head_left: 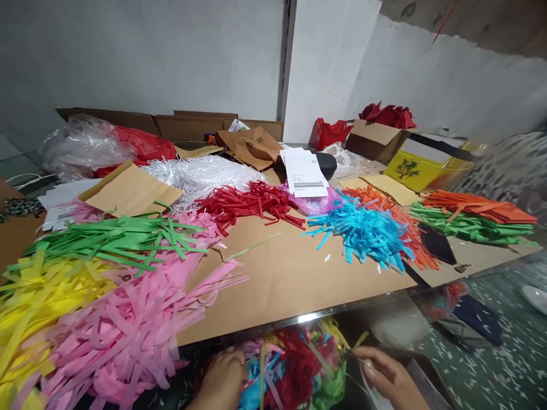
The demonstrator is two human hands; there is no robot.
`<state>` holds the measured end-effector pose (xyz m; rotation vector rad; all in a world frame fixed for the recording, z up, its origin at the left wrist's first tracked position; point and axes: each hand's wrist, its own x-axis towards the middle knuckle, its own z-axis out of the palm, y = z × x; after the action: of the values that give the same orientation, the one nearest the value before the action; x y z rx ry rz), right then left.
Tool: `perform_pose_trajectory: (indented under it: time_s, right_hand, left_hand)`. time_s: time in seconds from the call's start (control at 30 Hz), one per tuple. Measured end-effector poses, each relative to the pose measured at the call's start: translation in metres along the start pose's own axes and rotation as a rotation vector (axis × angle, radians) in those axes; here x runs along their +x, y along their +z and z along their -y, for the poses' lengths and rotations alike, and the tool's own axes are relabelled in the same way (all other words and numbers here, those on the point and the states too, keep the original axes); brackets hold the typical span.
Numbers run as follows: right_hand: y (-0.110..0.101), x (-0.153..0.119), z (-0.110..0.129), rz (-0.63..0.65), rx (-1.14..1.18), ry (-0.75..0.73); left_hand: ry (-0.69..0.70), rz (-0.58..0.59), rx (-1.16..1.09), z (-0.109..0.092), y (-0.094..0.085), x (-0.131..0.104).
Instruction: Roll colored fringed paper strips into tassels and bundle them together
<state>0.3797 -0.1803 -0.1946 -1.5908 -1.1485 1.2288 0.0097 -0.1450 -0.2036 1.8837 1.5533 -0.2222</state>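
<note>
Below the table's front edge, a mixed bundle of coloured paper-like strips (294, 370) in red, blue, yellow, green and pink lies between my hands. My left hand (224, 376) is curled at the bundle's left side, its fingertips hidden; what it grips cannot be made out. At the right side, my right hand (387, 376) has thumb and fingers closed on what looks like the edge of a clear plastic bag (354, 378). A big heap of pink strips (123, 336) on the table is nearest to my left hand.
The brown table (265, 273) bears yellow strips (64, 285), green strips (111, 239), red strips (252, 205), blue strips (367, 228) and white strands (205, 173). Farther back stand a yellow box (416, 165) and white papers (303, 171). Scraps litter the floor (504, 364).
</note>
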Motion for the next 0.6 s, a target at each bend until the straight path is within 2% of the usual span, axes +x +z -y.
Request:
perform_pose_trajectory:
  time_s: [0.1, 0.33, 0.5, 0.6]
  right_hand:
    - [0.002, 0.000, 0.000, -0.003, -0.021, -0.010]
    - [-0.010, 0.006, -0.010, 0.111, -0.062, -0.001]
    - [-0.016, 0.007, -0.012, 0.088, -0.077, 0.012]
    - [-0.022, 0.010, -0.006, 0.031, -0.154, -0.020]
  left_hand:
    - [0.031, 0.014, 0.027, 0.002, -0.002, -0.002]
    - [0.101, -0.023, 0.033, 0.002, 0.006, -0.013]
    - [0.094, -0.114, -0.016, 0.008, 0.005, -0.016]
    - [0.151, -0.205, -0.032, 0.014, 0.001, -0.024]
